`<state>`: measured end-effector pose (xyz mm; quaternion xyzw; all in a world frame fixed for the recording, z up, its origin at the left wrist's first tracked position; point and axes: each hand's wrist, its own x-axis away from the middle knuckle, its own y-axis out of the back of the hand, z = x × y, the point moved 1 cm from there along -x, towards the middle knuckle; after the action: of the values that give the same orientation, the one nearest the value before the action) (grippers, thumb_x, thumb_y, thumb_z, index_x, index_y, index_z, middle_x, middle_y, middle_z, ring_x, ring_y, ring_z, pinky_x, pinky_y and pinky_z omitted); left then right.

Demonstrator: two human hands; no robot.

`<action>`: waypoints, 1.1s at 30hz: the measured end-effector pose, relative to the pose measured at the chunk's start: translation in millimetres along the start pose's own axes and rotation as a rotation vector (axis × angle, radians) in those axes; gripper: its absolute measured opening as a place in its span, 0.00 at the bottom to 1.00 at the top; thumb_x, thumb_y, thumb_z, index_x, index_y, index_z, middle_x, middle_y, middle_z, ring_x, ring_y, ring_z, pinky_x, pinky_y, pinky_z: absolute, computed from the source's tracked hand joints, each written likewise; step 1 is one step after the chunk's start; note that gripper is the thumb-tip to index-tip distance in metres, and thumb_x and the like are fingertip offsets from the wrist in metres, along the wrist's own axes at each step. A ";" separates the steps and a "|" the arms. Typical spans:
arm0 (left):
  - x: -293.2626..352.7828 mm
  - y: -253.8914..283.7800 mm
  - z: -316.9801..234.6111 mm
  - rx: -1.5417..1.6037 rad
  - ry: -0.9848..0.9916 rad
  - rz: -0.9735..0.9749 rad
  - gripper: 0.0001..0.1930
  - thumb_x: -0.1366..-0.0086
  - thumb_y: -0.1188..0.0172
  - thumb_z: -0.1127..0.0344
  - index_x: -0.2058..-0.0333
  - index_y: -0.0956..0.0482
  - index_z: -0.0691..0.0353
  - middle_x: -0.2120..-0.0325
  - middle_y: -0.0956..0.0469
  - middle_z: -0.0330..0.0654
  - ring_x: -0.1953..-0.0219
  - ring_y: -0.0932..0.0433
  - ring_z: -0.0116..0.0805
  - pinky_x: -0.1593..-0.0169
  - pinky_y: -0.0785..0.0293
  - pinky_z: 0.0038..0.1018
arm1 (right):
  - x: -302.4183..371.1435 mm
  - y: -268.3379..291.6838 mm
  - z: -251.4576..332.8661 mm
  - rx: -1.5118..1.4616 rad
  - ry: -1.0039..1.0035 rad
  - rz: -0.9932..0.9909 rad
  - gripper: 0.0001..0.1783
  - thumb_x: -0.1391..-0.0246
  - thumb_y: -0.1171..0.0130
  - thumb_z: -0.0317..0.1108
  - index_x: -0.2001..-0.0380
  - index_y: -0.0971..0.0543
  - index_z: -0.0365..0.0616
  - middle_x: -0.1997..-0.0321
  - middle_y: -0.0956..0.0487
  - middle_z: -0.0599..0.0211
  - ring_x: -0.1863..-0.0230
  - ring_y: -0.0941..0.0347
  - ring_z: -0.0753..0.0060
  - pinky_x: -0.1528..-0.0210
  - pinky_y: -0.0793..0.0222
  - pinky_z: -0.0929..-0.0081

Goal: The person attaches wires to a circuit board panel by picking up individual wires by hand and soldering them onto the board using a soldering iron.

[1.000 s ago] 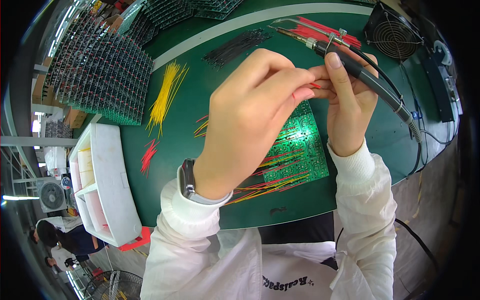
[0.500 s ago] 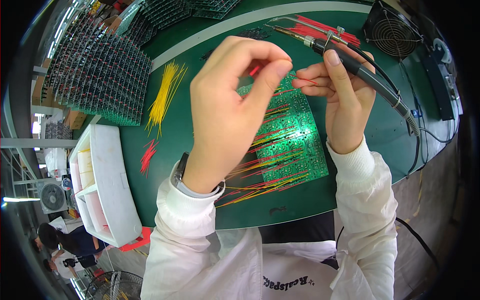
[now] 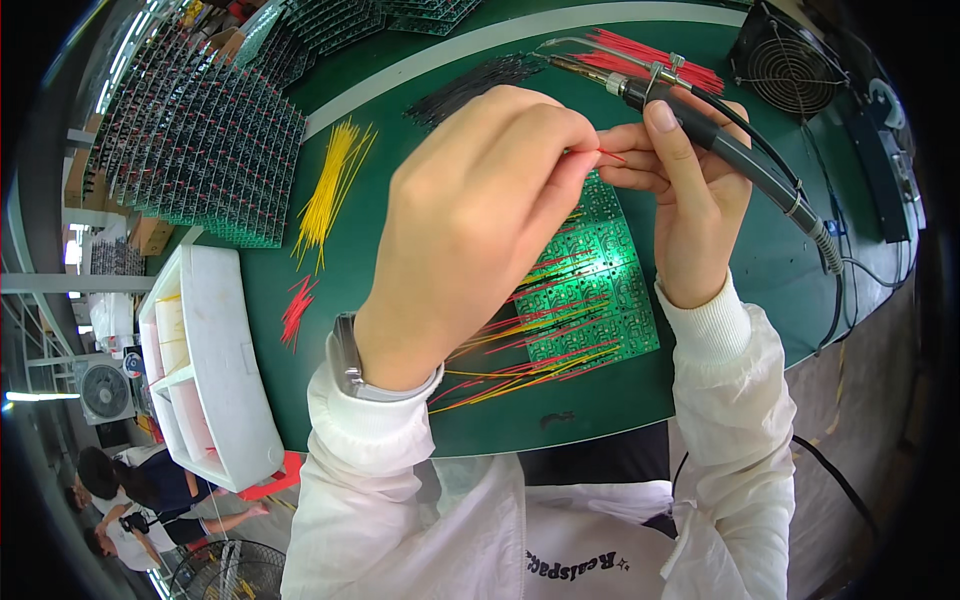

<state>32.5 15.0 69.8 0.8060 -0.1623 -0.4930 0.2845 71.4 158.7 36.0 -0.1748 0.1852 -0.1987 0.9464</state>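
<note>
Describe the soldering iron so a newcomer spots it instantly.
Over the green table, find the right hand. It holds the soldering iron, long and dark, its metal tip pointing to the picture's upper left. Unlike the thin red wires bunched just beyond, it is one thick tool.

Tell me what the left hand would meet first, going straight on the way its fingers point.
Most likely the fingers of the right hand, near a thin red wire. Depth is unclear here, so the left hand may already touch them.
</note>
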 end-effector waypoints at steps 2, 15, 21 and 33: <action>0.6 -2.5 -1.0 -0.074 -0.092 -0.025 0.09 0.54 0.38 0.81 0.72 0.25 0.65 0.74 0.24 0.41 0.76 0.25 0.29 0.70 0.29 0.20 | 0.5 -1.2 0.8 0.018 0.001 0.003 0.16 0.45 0.47 0.31 0.59 0.36 0.29 0.75 0.23 0.43 0.75 0.22 0.58 0.72 0.23 0.74; 139.4 126.4 54.1 -0.696 0.853 0.473 0.01 0.46 0.47 0.79 0.74 0.30 0.67 0.85 0.30 0.42 0.82 0.31 0.29 0.77 0.36 0.25 | 0.1 -2.7 -1.2 -0.020 -0.052 0.030 0.13 0.44 0.50 0.33 0.61 0.35 0.35 0.75 0.23 0.47 0.74 0.22 0.61 0.73 0.24 0.78; 148.7 126.9 56.0 -0.721 0.830 0.426 0.05 0.48 0.42 0.77 0.71 0.27 0.66 0.76 0.26 0.45 0.79 0.30 0.28 0.75 0.35 0.24 | -0.3 1.3 -2.7 -0.010 -0.051 0.042 0.13 0.44 0.49 0.33 0.62 0.35 0.35 0.75 0.23 0.47 0.75 0.22 0.61 0.74 0.24 0.78; 10.2 1.3 -7.5 0.135 0.237 0.065 0.12 0.51 0.39 0.80 0.66 0.23 0.65 0.71 0.26 0.40 0.73 0.27 0.26 0.68 0.32 0.20 | 0.8 1.6 -3.7 -0.036 -0.100 0.036 0.16 0.46 0.47 0.29 0.60 0.39 0.33 0.75 0.23 0.46 0.74 0.22 0.61 0.72 0.23 0.74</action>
<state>43.9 10.6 66.1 0.8703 -0.1862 -0.3729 0.2625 71.0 158.8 32.0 -0.1982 0.1443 -0.1693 0.9546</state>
